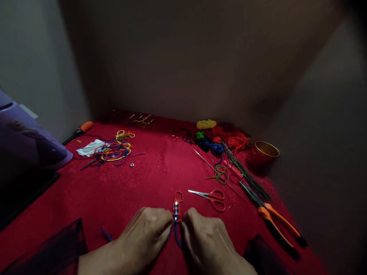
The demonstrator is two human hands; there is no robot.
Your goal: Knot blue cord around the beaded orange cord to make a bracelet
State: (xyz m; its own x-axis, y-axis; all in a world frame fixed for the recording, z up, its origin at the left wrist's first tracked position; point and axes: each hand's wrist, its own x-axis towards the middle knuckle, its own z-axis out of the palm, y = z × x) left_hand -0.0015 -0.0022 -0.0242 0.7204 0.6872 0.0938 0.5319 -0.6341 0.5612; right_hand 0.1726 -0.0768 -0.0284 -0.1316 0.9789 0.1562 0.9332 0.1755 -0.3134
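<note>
A small knotted cord piece [176,209] in orange and blue, with shiny silver beads down its middle and an orange loop at the top, lies on the red cloth between my hands. My left hand [150,231] is closed at its left edge, fingers curled under around cord. On the other side my right hand [205,236] is closed too, pinching near the lower right of the piece. Blue cord ends [177,236] hang down between the hands. The fingertips of both hands are mostly hidden. Just beyond the right hand lie red-handled scissors [210,196], blades pointing left.
Orange-handled long-nose pliers [269,214], a bundle of thin sticks [248,173] and a red cup [262,154] line the right side. Yarn balls [206,124] sit behind. Tangled cords [113,151] and a small metal nut [132,165] lie left, near a purple object [31,131].
</note>
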